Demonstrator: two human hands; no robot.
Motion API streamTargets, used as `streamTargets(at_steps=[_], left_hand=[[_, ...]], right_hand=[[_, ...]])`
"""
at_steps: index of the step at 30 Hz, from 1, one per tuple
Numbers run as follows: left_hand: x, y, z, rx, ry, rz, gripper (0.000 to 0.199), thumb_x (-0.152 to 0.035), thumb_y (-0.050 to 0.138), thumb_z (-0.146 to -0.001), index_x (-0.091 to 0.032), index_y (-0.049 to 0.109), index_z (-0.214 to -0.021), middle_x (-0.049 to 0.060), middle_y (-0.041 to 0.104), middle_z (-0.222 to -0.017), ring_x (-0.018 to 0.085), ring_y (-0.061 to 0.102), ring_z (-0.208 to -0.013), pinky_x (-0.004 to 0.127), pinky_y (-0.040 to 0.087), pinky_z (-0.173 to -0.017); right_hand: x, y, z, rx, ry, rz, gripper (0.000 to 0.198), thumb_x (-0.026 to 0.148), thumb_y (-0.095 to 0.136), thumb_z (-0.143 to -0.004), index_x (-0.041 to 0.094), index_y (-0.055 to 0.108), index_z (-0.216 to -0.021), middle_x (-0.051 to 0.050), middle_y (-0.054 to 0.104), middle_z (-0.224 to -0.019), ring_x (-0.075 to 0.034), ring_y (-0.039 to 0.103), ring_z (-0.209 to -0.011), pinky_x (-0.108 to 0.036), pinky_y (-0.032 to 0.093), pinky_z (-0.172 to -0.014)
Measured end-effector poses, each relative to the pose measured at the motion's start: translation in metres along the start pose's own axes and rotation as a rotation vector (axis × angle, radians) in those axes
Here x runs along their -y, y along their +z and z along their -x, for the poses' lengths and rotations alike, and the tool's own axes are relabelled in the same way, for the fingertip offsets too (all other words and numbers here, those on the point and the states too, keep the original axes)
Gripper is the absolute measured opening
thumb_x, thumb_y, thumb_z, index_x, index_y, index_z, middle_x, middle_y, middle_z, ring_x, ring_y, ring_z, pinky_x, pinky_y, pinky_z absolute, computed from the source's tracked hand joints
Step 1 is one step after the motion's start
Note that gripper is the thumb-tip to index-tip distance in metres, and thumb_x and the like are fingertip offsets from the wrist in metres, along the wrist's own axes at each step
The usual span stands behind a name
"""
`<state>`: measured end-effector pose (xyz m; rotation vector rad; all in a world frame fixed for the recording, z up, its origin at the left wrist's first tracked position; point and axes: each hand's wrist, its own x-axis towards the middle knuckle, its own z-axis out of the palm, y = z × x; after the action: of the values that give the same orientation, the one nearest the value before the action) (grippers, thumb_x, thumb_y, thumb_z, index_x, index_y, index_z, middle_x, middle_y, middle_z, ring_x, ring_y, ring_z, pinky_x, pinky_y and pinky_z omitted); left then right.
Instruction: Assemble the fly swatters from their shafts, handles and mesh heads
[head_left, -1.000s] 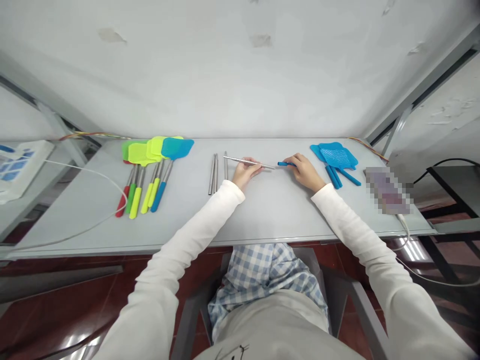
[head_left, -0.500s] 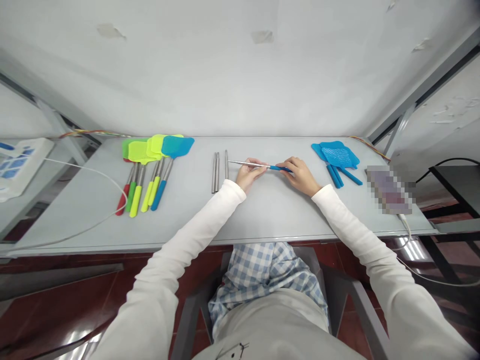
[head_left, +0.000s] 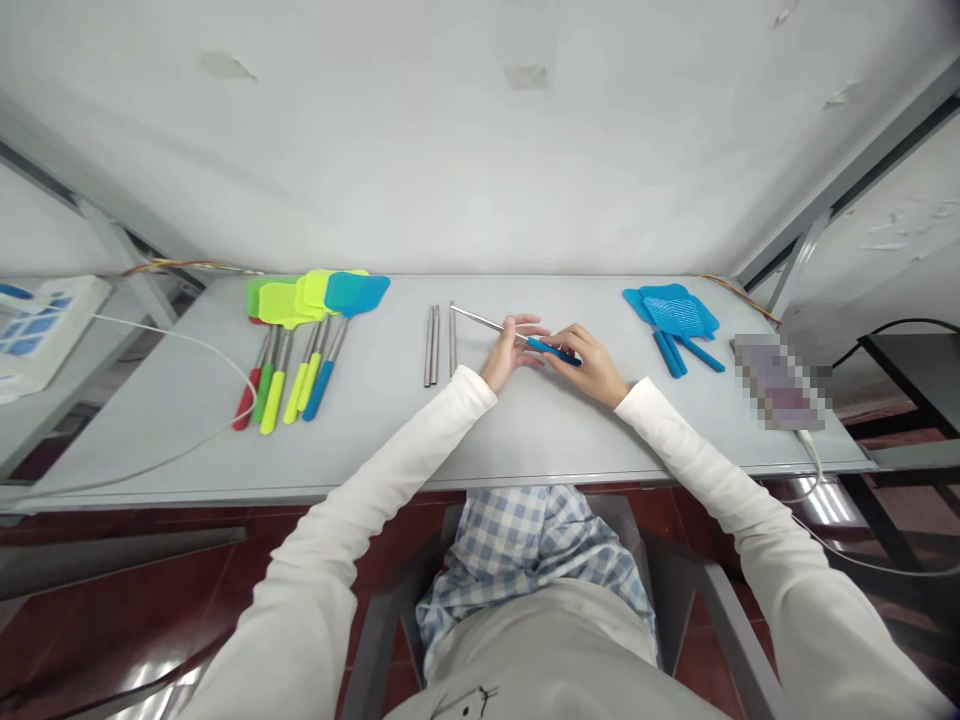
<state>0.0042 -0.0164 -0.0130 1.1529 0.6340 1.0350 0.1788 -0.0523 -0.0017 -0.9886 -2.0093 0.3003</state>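
Note:
A thin metal rod with a blue handle (head_left: 553, 351) slants across both hands, its silver end pointing up and left. My right hand (head_left: 596, 368) is closed around the blue handle near its lower end. My left hand (head_left: 510, 355) has its fingers stretched out and spread, with the rod crossing between thumb and fingers. Just left of it lie three loose metal rods (head_left: 431, 345), one of them set slightly apart. On the right is a small pile of blue fly swatter heads (head_left: 675, 308), with loose blue handles (head_left: 670, 353) beside them.
Several fly swatters (head_left: 274, 375) in red, green, yellow and blue lie at the left. A blurred-out phone-like object (head_left: 780, 382) with a white cable is at the right edge. Another white cable (head_left: 187, 345) crosses the table's left side. A wall stands behind.
My left hand has loosened from the rod and spread its fingers. The handled rod has tilted, its blue end now lower and nearer me; my right hand has shifted slightly left.

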Motion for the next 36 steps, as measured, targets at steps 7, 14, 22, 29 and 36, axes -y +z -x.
streamTargets(at_steps=[7,14,22,29,36], left_hand=[[-0.001,0.002,0.002,0.057,-0.029,-0.090,0.060,-0.072,0.038,-0.084,-0.020,0.059,-0.106,0.008,0.065,-0.107,0.019,0.064,-0.099,0.029,0.051,-0.078],[-0.023,-0.004,0.003,-0.054,-0.161,0.094,0.058,-0.080,0.038,-0.078,-0.022,0.038,-0.077,-0.007,0.051,-0.058,0.009,0.054,-0.044,0.026,0.049,-0.052],[-0.039,-0.011,0.001,0.012,-0.235,-0.016,0.038,-0.062,0.050,-0.081,-0.027,0.040,-0.090,-0.012,0.033,-0.055,0.003,0.016,-0.031,0.018,0.009,-0.034],[-0.037,-0.027,0.009,-0.093,0.167,-0.786,0.023,-0.038,0.055,-0.084,-0.027,0.056,-0.104,-0.004,0.058,-0.075,0.009,0.044,-0.053,0.023,0.034,-0.054],[-0.039,-0.038,0.016,-0.208,0.380,-1.291,0.035,-0.049,0.046,-0.092,-0.029,0.069,-0.109,0.006,0.065,-0.092,0.019,0.057,-0.082,0.028,0.036,-0.066]], right_hand=[[0.007,-0.002,-0.002,0.096,0.032,-0.068,0.030,0.045,0.052,-0.091,0.023,0.060,-0.110,-0.004,0.062,-0.091,-0.014,0.054,-0.072,-0.030,0.048,-0.070],[-0.043,-0.053,-0.012,-0.219,0.332,0.495,0.029,0.039,0.042,-0.093,0.017,0.061,-0.095,-0.015,0.060,-0.104,-0.027,0.055,-0.100,-0.045,0.042,-0.089],[-0.090,-0.082,0.014,-0.072,0.920,0.948,0.051,0.032,0.061,-0.078,0.000,0.051,-0.116,-0.030,0.056,-0.113,-0.038,0.051,-0.106,-0.052,0.034,-0.089],[-0.074,-0.086,0.008,-0.078,0.836,1.011,0.026,0.025,0.050,-0.083,0.007,0.061,-0.098,-0.021,0.065,-0.094,-0.030,0.055,-0.093,-0.051,0.030,-0.092],[-0.047,-0.091,-0.014,-0.428,0.683,0.795,0.032,0.029,0.034,-0.093,0.014,0.060,-0.103,-0.015,0.066,-0.091,-0.029,0.055,-0.101,-0.052,0.032,-0.095]])
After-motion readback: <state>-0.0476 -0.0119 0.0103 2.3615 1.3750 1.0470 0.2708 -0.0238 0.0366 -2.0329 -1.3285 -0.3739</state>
